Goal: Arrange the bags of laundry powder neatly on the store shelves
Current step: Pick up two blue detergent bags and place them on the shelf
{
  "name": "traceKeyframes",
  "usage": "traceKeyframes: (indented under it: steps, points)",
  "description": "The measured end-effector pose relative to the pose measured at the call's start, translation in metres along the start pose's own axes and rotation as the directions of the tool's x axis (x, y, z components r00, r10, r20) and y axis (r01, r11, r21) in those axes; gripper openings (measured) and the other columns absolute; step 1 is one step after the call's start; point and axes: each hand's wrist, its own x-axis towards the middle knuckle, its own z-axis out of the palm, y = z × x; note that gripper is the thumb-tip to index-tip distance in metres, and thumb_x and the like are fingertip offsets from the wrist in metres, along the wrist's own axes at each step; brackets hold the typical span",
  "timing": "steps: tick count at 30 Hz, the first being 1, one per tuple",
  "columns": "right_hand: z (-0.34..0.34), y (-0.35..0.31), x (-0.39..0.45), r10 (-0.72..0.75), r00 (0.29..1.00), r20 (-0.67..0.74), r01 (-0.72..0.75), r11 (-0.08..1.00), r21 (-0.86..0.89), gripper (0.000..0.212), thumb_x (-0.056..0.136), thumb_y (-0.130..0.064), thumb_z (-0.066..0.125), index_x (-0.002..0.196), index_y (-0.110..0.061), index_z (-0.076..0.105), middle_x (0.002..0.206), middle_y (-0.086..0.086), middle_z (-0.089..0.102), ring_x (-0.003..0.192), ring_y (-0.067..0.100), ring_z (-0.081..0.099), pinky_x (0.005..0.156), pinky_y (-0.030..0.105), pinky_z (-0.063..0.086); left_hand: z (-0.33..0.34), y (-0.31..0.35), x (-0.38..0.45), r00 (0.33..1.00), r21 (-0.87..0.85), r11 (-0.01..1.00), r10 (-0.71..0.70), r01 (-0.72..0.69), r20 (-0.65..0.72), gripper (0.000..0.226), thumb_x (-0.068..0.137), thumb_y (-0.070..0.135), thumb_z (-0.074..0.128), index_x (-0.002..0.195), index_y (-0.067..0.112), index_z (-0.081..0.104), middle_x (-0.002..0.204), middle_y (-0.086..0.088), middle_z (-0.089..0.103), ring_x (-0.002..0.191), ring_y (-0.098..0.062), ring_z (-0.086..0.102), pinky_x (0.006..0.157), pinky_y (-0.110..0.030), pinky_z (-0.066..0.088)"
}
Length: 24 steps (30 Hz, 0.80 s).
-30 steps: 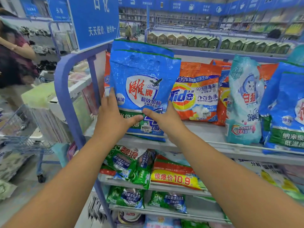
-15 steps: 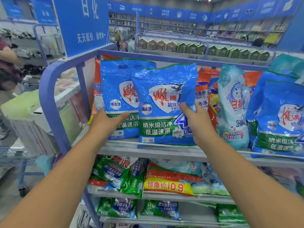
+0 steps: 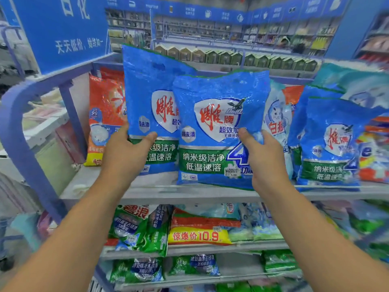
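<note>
I have both hands up at the top shelf (image 3: 147, 194), each on its own blue laundry powder bag. My left hand (image 3: 124, 152) grips the lower left edge of the rear blue bag (image 3: 151, 98), thumb across the front on the green band and fingers curled behind it. That bag stands upright and reaches higher than its neighbour. My right hand (image 3: 263, 157) grips the lower right edge of the front blue bag (image 3: 212, 127), thumb pressed on the front beside the large numeral, fingers wrapped round the back. The front bag overlaps the right side of the rear one and its bottom edge sits at the front lip of the shelf; I cannot tell whether it rests there or hangs just above.

Left of the rear bag stands an orange bag (image 3: 105, 114), partly hidden behind it. Right of my right hand is a pale bag with a white cat (image 3: 275, 119), and beyond that two more blue bags (image 3: 330, 144) of the same brand, upright and leaning together.

On the shelf below lie green bags (image 3: 136, 226) and a red and yellow bag with a price banner (image 3: 197, 234). A blue sign (image 3: 61, 32) hangs at the upper left of the rack.
</note>
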Motion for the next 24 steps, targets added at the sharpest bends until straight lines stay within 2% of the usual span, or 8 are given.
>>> traceKeyframes:
  steps: [3,6,9,12,15,17,20,24]
  points:
    - [-0.034,-0.011,-0.004,-0.051,0.997,-0.062,0.051,0.999,0.003,0.034,0.089,-0.035,0.074,0.093,-0.003,0.063,0.080,0.009,0.059,0.069,0.018,0.051,0.065,0.037,0.044,0.005,0.020,-0.009,0.999,-0.032,0.999,0.043,-0.043,0.016,0.016,0.087,0.031,0.077,0.097,0.032,0.065,0.090,0.021,0.067,0.089,-0.010,0.067,0.087,-0.035,0.051]
    - [-0.079,-0.017,-0.008,-0.038,0.995,-0.092,0.038,0.999,0.002,0.028,0.088,-0.037,0.075,0.082,-0.013,0.062,0.078,0.010,0.049,0.066,0.019,0.043,0.060,0.034,0.036,0.023,0.047,-0.028,0.997,-0.083,0.996,0.051,-0.046,0.053,0.015,0.086,0.033,0.079,0.088,0.035,0.064,0.092,0.019,0.068,0.088,-0.010,0.066,0.082,-0.034,0.051]
    - [-0.130,-0.020,-0.017,-0.004,0.993,-0.119,0.004,1.000,0.002,0.036,0.081,-0.044,0.078,0.084,-0.011,0.064,0.082,0.011,0.056,0.072,0.024,0.051,0.066,0.041,0.042,0.051,0.060,-0.051,0.989,-0.104,0.994,0.033,-0.018,0.145,0.015,0.086,0.035,0.079,0.089,0.034,0.064,0.092,0.019,0.067,0.084,-0.002,0.062,0.073,-0.029,0.045]
    - [-0.190,-0.020,-0.026,0.050,0.978,-0.200,-0.040,0.998,0.055,0.027,0.085,-0.034,0.078,0.093,-0.009,0.068,0.087,0.016,0.069,0.076,0.028,0.062,0.072,0.056,0.057,0.089,0.076,-0.080,0.979,-0.179,0.983,-0.003,0.041,0.204,0.018,0.086,0.032,0.079,0.098,0.028,0.067,0.095,0.016,0.069,0.079,0.001,0.067,0.063,-0.023,0.048]
    - [-0.258,-0.018,-0.037,0.089,0.958,-0.273,-0.061,0.992,0.109,0.006,0.090,-0.025,0.074,0.088,-0.020,0.074,0.092,0.012,0.078,0.078,0.029,0.071,0.079,0.063,0.058,0.134,0.092,-0.110,0.956,-0.193,0.975,-0.048,0.108,0.291,0.025,0.081,0.037,0.083,0.101,0.027,0.070,0.101,0.009,0.074,0.096,-0.017,0.071,0.079,-0.035,0.054]
    - [-0.307,-0.017,-0.045,0.096,0.937,-0.335,-0.054,0.990,0.134,0.005,0.091,-0.022,0.074,0.086,-0.020,0.074,0.089,0.008,0.079,0.077,0.028,0.072,0.080,0.063,0.059,0.167,0.109,-0.134,0.937,-0.199,0.970,-0.064,0.139,0.342,0.022,0.079,0.039,0.084,0.096,0.030,0.073,0.101,0.005,0.077,0.097,-0.024,0.072,0.088,-0.049,0.058]
    - [-0.383,-0.019,-0.060,0.096,0.911,-0.400,-0.043,0.989,0.139,0.007,0.091,-0.021,0.073,0.095,-0.016,0.072,0.094,0.012,0.079,0.074,0.027,0.073,0.076,0.056,0.061,0.221,0.137,-0.176,0.922,-0.195,0.969,-0.071,0.155,0.380,0.011,0.079,0.033,0.085,0.079,0.039,0.075,0.093,-0.002,0.079,0.086,-0.028,0.075,0.084,-0.058,0.060]
    - [-0.478,-0.023,-0.078,0.098,0.863,-0.495,-0.032,0.990,0.140,0.016,0.090,-0.024,0.075,0.098,-0.011,0.071,0.089,0.011,0.079,0.074,0.030,0.075,0.071,0.057,0.062,0.289,0.170,-0.239,0.885,-0.208,0.965,-0.045,0.157,0.463,0.019,0.074,0.036,0.087,0.084,0.027,0.074,0.091,-0.002,0.079,0.087,-0.029,0.075,0.085,-0.059,0.059]
